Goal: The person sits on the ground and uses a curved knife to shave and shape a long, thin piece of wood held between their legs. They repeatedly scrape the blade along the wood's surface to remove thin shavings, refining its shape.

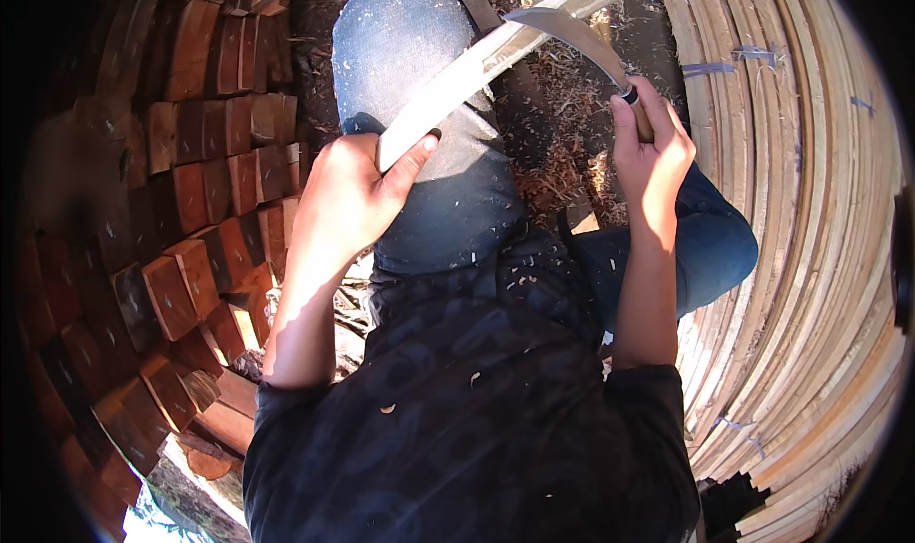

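Observation:
My left hand grips the near end of a long pale wooden strip, its thumb lying along the top. The strip rests across my raised left knee and runs away to the upper right. In my right hand is a sickle, held by its short wooden handle. Its curved blade arcs up and to the left, with the tip over the strip; whether it touches the wood I cannot tell. A dark collar shows where blade meets handle.
Stacked reddish-brown wood blocks rise along my left side. Long pale wooden strips, bundled with purplish ties, lie along my right. Wood shavings litter the dark ground between my legs, and a few chips cling to my clothes.

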